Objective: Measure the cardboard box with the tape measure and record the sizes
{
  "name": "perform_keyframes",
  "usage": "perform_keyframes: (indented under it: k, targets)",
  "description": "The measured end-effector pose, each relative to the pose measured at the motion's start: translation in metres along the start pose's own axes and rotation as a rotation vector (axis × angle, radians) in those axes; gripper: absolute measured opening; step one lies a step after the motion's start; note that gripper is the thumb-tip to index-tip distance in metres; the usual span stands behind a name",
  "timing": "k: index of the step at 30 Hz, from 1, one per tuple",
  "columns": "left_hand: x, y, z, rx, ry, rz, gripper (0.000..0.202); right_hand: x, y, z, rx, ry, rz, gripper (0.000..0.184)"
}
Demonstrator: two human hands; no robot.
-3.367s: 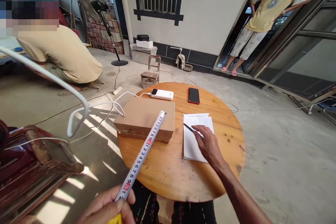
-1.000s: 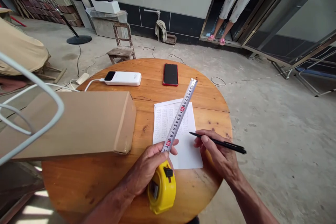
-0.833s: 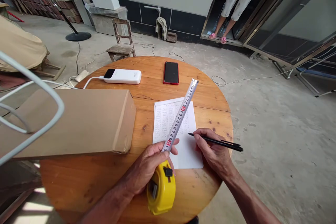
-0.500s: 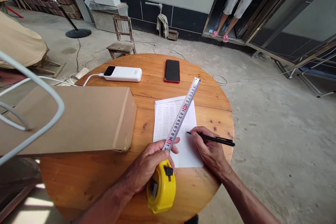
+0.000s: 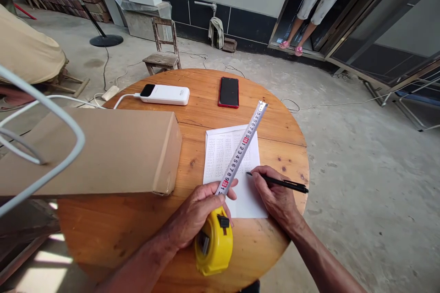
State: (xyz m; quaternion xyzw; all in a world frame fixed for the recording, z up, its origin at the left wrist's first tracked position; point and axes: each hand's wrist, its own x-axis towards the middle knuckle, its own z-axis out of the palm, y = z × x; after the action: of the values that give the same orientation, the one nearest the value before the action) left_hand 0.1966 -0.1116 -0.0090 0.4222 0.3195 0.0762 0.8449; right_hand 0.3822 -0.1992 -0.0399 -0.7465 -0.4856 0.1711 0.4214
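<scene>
My left hand (image 5: 202,210) is closed round a yellow tape measure (image 5: 216,242), gripping where its metal blade (image 5: 240,151) comes out. The blade slants up and to the right over a sheet of paper (image 5: 247,201) with rows of small handwritten figures, hiding part of them. Between the thumb and fingers of my right hand (image 5: 275,197) is a black pen (image 5: 285,183). Its tip points left at the lower right of the written rows; whether it touches the paper I cannot tell. The right hand rests at the paper's right edge.
A cardboard box (image 5: 120,155) covers the left of the round wooden table (image 5: 278,137). At the back lie a white power bank (image 5: 168,94) with a cable and a phone (image 5: 228,92). A small chair (image 5: 161,57) stands behind. Someone's legs (image 5: 314,9) show in the doorway.
The whole view has shifted slightly, so everything appears a little further right. Both hands keep their grips on the tape measure and the pen, nearly still over the paper.
</scene>
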Motion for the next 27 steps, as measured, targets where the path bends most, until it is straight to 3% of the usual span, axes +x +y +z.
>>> perform_keyframes:
  k: [27]
  targets:
    - [0.0006,-0.0004,-0.0009,0.03,0.009,0.002,0.012,-0.0016,-0.0036,-0.0029,-0.001,0.025,0.004,0.014]
